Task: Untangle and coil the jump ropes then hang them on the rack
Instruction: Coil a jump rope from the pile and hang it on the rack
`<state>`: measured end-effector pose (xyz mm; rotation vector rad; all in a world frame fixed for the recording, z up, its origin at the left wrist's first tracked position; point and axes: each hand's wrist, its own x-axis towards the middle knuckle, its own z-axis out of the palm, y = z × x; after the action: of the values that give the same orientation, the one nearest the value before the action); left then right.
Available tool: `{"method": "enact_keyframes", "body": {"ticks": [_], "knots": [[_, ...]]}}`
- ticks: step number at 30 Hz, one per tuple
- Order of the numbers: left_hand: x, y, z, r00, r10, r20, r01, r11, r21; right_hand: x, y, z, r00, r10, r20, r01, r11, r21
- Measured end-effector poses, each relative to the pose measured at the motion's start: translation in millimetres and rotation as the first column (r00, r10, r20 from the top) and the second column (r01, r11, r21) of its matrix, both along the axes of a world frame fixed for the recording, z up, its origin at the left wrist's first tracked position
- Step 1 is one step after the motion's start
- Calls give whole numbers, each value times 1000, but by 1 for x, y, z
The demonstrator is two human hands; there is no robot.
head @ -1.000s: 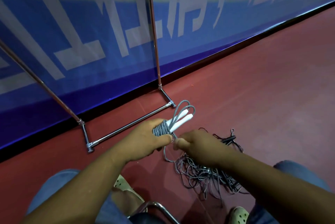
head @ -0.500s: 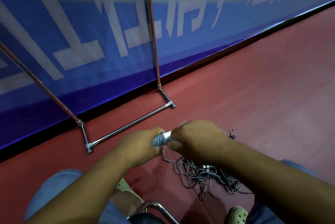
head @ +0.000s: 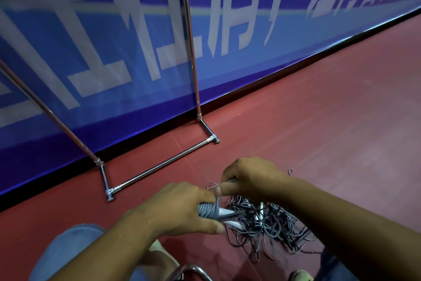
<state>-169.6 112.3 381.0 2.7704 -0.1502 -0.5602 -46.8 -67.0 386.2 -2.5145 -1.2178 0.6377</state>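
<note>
My left hand (head: 180, 208) grips a coiled grey jump rope (head: 208, 210) whose white handles poke out to the right. My right hand (head: 248, 176) is just above and right of it, pinching the rope's loose end between thumb and fingers. Below both hands a tangled pile of dark and grey jump ropes (head: 268, 226) lies on the red floor. The chrome rack (head: 159, 167) stands ahead against the wall, its base bar on the floor and two uprights rising out of view.
A blue banner with white characters (head: 136, 53) covers the wall behind the rack. Red floor (head: 319, 121) stretches to the right. My knees in jeans, light shoes and a curved chrome tube (head: 193, 269) sit at the bottom edge.
The coiled rope has dropped lower and turned so its handles point right. My right hand lifted off the coil and now pinches the rope end above it.
</note>
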Motion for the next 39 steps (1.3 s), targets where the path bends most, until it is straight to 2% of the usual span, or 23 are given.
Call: {"method": "enact_keyframes", "body": {"ticks": [3,6,8,11,14,18,20,24,27,30,32,35,39], "knots": [[0,1,0,999,50,-6,-50,982,-183,4,-6,-7,963,-86,-255,112,990,88],[-1,2,0,993,112,-35,-117,928,-354,9,-13,-13,815,-142,-562,237,966,99],[-1,0,1,983,173,-65,-182,843,-506,11,-20,-21,711,-128,-691,258,962,87],[0,-3,1,965,241,-107,-250,707,-661,9,-28,-34,703,-126,-700,278,955,107],[4,-6,-2,949,308,-68,-266,666,-697,-1,-24,-42,664,-182,-725,345,935,80],[6,0,-14,905,421,-68,-336,606,-721,-10,-12,-37,716,-159,-680,324,938,121],[7,0,-18,877,475,-69,-372,582,-723,-14,-7,-30,778,-165,-606,293,949,118],[11,1,-22,831,550,-80,-432,549,-716,-22,0,-22,929,-134,-346,169,983,72],[14,4,-27,788,611,-71,-481,541,-689,-25,4,-21,986,-50,-161,56,998,34],[16,5,-31,749,661,-45,-520,544,-658,-29,8,-18,998,63,12,-63,998,9],[15,6,-35,762,647,-11,-531,615,-583,-30,7,-16,988,126,94,-127,992,6],[9,13,-42,838,546,2,-503,772,-388,-28,6,-10,962,202,186,-207,978,8],[2,14,-38,894,433,-112,-446,842,-303,-14,5,-6,939,282,198,-282,959,-31]]}}
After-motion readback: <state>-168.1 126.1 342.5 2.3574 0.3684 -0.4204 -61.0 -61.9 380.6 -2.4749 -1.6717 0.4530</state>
